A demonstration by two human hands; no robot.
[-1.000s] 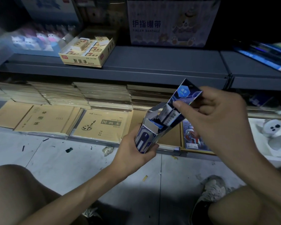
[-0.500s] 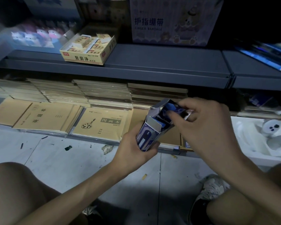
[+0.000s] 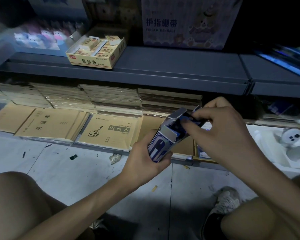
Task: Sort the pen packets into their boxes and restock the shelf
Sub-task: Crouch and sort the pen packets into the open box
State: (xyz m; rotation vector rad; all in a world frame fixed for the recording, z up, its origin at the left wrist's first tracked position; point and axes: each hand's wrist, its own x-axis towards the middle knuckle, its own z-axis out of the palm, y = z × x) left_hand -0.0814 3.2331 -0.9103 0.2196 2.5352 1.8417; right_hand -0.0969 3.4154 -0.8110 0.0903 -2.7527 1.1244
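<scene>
2 hands: left hand (image 3: 145,163), right hand (image 3: 220,134). 1 pen box (image 3: 160,146), with 1 packet (image 3: 193,118) showing at its mouth; any others inside can't be counted. 1 eraser box (image 3: 95,60). 1 bandage box (image 3: 185,23). 4 notebook stacks (image 3: 114,97) at the back, 2 printed covers (image 3: 111,132) flat in front. 1 plush (image 3: 292,137). 1 shoe (image 3: 227,201) clearly seen.

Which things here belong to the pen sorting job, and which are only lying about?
Job: pen box, held by left hand; pen packet, pinched by right hand at the box mouth.
Lying about: eraser box; notebooks; finger bandage carton; plush toy; floor scraps.
</scene>
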